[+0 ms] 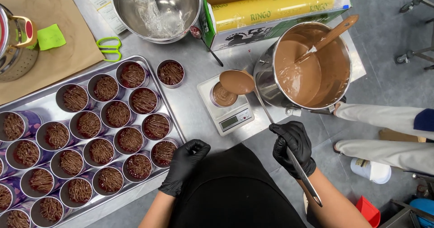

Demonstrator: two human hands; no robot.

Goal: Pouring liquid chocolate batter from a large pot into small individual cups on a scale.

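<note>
My right hand, in a black glove, grips the long handle of a metal ladle full of brown chocolate batter. The ladle bowl hovers just above a small round tin that stands on a white kitchen scale and holds some batter. My left hand, also gloved in black, rests with curled fingers at the table edge beside the corner of a metal baking tray, holding nothing. Right of the scale stands a large steel pot of chocolate batter with a wooden spatula in it.
The tray holds several round tins of brown noodle-like filling; one more tin stands beside it. A steel bowl, green scissors, a box with a yellow film roll and brown paper lie behind. Another person's legs are at right.
</note>
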